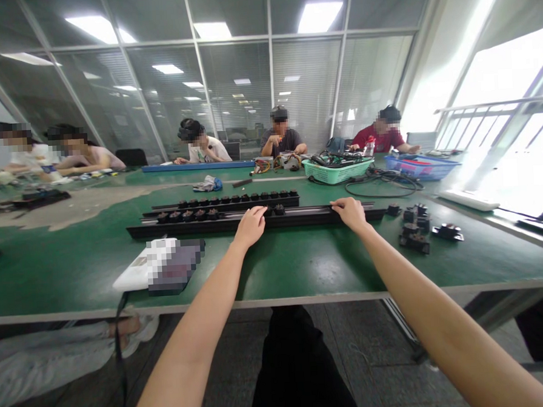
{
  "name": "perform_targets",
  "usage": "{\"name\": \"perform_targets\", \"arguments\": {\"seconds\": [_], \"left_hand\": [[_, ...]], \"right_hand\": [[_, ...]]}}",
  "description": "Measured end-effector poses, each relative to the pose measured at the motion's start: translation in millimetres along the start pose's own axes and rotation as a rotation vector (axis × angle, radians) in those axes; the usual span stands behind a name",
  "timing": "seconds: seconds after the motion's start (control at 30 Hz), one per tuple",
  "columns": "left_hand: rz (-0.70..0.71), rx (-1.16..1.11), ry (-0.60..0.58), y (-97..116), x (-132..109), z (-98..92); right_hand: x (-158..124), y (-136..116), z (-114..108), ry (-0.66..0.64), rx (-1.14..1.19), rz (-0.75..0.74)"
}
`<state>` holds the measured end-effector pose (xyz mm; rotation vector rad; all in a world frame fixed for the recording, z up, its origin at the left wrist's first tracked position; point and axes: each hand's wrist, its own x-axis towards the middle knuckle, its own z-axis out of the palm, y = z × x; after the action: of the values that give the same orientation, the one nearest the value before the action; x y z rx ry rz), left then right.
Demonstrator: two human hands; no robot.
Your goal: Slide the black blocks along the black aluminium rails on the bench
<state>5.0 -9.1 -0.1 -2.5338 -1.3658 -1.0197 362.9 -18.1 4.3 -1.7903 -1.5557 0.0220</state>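
Head view: my left hand (251, 226) and right hand (350, 214) lie open on a black metal rail (308, 218), gripping nothing. It sits on the green workbench (302, 268); an uneven push could skew it and knock its black mounts (176, 216) loose.

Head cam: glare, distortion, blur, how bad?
Head view: windows at right blow out to white; pale sheen on the green workbench; wide-angle distortion tilts the glass wall frames and enlarges the left forearm and right forearm; a mosaic block hides the white item.
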Motion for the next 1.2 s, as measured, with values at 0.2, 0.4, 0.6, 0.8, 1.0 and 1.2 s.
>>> {"name": "perform_targets", "arguments": {"seconds": [0.2,0.4,0.6,0.8,1.0,1.2], "left_hand": [[0.01,-0.006,0.02,-2.3,0.8,2.5],[0.01,0.004,0.006,-1.8,2.1,3.0],[0.019,0.006,0.012,-2.3,2.3,3.3],[0.028,-0.001,0.02,-4.8,3.0,5.0],[0.027,0.003,0.021,-5.0,3.5,5.2],[0.022,-0.004,0.028,-3.6,3.1,4.8]], "right_hand": [[0.5,18.4,11.7,0.064,-0.023,-0.175],[-6.1,25.1,23.4,0.138,0.049,-0.19],[-10.9,25.3,27.3,0.184,0.034,-0.237],[-11.0,25.1,25.2,0.191,0.05,-0.259],[-12.0,22.4,23.6,0.19,0.053,-0.248],[-12.6,20.3,21.4,0.183,0.059,-0.234]]}}
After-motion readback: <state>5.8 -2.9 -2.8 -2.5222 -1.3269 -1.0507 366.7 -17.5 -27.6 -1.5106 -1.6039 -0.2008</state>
